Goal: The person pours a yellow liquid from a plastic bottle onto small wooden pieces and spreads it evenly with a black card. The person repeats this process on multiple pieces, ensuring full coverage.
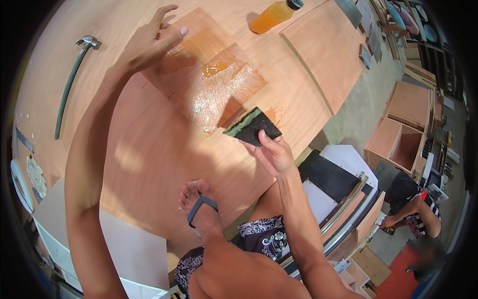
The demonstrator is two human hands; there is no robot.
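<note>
Currently: black pad [249, 130] pinched in right hand [274, 157], left hand [149, 42] empty

Near-side grip likely keeps the green-smeared edge free. Right forearm crosses table's [149, 164] right edge; left arm arcs far, fingers spread over wet orange-brown sheets [234, 92], contact unclear. Amber bottle [271, 18] beyond; hammer [73, 82] toward left edge.

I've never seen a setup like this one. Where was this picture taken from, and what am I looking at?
There is no machine here: these are a person's two bare hands, filmed from above by a wide fisheye camera on the head, which bends straight edges near the rim. The right hand holds a flat black piece with a greenish edge. The left hand holds nothing visible; whether it touches anything is unclear. On the broad wooden surface are a hammer, a bottle of orange liquid and a darker, glossy, wet-looking patch. The person's sandalled foot rests there too.
</note>
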